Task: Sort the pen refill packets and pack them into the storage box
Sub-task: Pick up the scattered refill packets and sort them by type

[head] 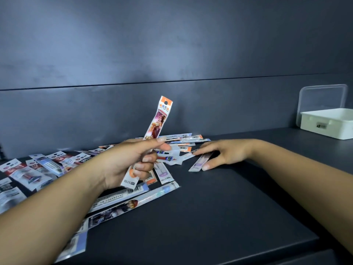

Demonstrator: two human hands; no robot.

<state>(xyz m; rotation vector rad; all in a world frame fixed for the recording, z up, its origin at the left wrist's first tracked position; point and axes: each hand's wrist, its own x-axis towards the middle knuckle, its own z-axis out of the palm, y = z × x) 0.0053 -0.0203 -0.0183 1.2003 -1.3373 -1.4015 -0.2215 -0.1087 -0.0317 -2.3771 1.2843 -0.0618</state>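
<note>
My left hand (131, 161) is closed around an orange-topped refill packet (159, 119), holding it upright above the pile. My right hand (219, 153) lies flat on the dark table with its fingers spread over a purple-and-white packet (198, 163); the fingertips touch it, but it stays lying on the surface. Several more packets (44, 167) are scattered across the left and middle of the table. The white storage box (328, 123) stands open at the far right.
A clear lid (322, 98) leans upright against the wall behind the box. Long blue packets (133, 201) lie near my left forearm. The dark table (229, 217) ends in an edge at the lower right. A dark wall panel runs along the back.
</note>
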